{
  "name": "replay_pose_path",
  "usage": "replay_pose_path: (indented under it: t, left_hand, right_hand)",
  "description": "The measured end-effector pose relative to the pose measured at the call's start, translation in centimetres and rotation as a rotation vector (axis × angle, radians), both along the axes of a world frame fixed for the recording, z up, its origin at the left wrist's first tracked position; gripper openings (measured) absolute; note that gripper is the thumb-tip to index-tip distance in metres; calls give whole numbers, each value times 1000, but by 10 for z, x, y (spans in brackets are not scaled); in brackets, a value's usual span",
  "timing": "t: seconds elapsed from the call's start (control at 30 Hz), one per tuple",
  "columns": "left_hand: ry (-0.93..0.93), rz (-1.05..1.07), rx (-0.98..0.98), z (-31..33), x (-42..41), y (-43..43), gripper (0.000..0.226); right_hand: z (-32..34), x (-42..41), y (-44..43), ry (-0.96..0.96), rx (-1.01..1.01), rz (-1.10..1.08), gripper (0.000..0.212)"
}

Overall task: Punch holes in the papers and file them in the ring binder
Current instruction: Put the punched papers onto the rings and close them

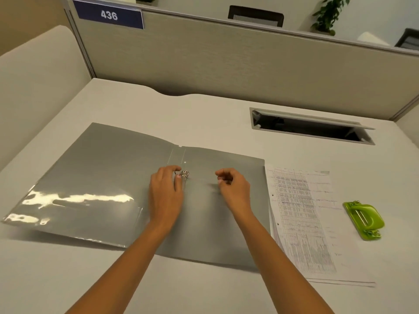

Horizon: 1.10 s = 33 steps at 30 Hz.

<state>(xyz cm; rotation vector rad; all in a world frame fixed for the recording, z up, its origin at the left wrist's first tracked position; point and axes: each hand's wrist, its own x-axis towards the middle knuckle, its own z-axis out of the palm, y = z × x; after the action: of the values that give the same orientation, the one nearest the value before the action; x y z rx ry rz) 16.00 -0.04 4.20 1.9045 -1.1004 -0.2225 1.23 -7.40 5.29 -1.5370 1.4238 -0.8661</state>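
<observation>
White desk surface (204, 114) fills the view, bounded at the back by a beige cubicle partition (226, 64) that carries a blue sign (109, 15) reading 436. Set into the desk at the right rear is a cable tray (310, 126) with its lid raised. Beyond the partition, a plant (328, 14) and the top of a dark chair (255, 15) show.

A grey ring binder (102, 177) lies open and flat near the middle of the desk, its left cover catching a bright glare. At the spine sits the metal ring mechanism (184, 174). The left hand (165, 193) rests palm down on the binder, its fingers curled at the mechanism and touching it; how firmly it grips the metal cannot be told. The right hand (234, 188) hovers just above the binder's right cover, near the mechanism but apart from it, with its fingers loosely curled inward and nothing held between them.

Just beside the binder's right edge lies a stack of printed papers (303, 223), covered in fine tables of text, with punched holes visible along the left margin. Further right, apart from the papers, a green hole punch (364, 219) sits on the desk.
</observation>
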Motion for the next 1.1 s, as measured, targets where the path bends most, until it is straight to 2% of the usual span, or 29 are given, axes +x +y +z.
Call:
replay_pose_path:
  t: [0.1,0.23,0.37,0.47,0.6,0.7,0.77,0.9,1.0,1.1]
  left_hand:
    - [-22,-142,-29,2,-31,9,18]
    - [39,-339,7,3,-83,9,18]
    - [143,-497,98,2,-128,6,21]
    - [102,-572,153,2,-155,6,25]
    - [-76,-722,240,-3,-183,9,40]
    - [-373,-789,276,-15,-193,12,54]
    - [-493,-833,370,-15,-197,14,58]
    - [-537,-832,379,-15,-202,15,57]
    - [-575,-808,395,-12,-207,14,54]
    - [-668,-797,313,-19,-207,13,52]
  right_hand:
    - [7,-39,12,20,-101,-135,24]
    - [7,-102,23,151,-256,-327,28]
    - [3,-164,28,303,-300,-506,28]
    - [-6,-203,31,385,-284,-645,28]
    - [-16,-236,41,577,-123,-781,30]
    - [-21,-245,49,712,69,-801,45]
    - [-23,-249,51,773,178,-770,57]
    - [-19,-256,50,833,228,-726,56]
    - [-10,-260,42,792,322,-737,54]
    - [-4,-266,34,747,404,-737,49]
